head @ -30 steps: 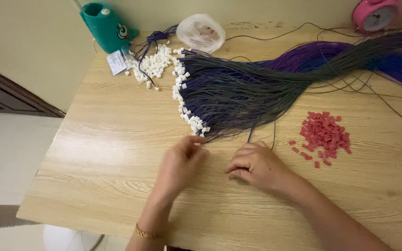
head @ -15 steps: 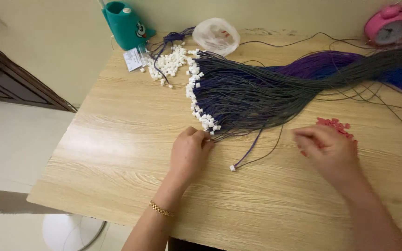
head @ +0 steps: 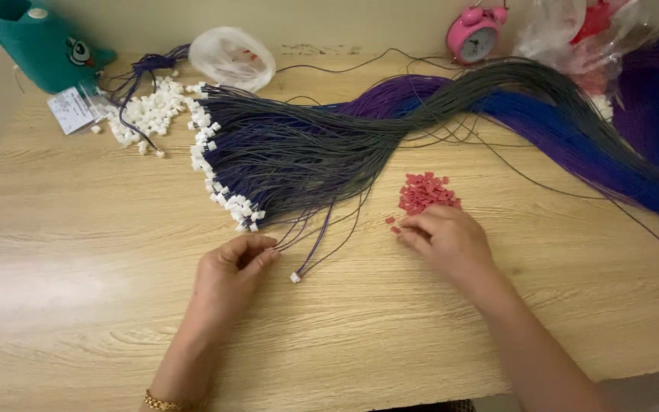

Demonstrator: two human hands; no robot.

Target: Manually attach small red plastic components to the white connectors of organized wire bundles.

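A thick bundle of grey, purple and blue wires (head: 322,141) fans across the wooden table (head: 78,259), its ends fitted with small white connectors (head: 211,168). My left hand (head: 234,278) rests just below the lowest connectors, fingers pinched on thin wire strands. One loose strand ends in a white connector (head: 295,278) beside that hand. My right hand (head: 448,240) lies at the near edge of a small pile of red plastic pieces (head: 425,192), fingertips touching the pieces. Whether a piece is between its fingers is hidden.
A pile of loose white connectors (head: 146,113) sits at the back left beside a teal container (head: 36,46) and a clear plastic bag (head: 232,57). A pink alarm clock (head: 476,34) and more plastic bags (head: 581,34) stand at the back right.
My right hand moved from beside the left hand rightward to the red pieces. My left hand stayed at the wire ends. The view shifted.
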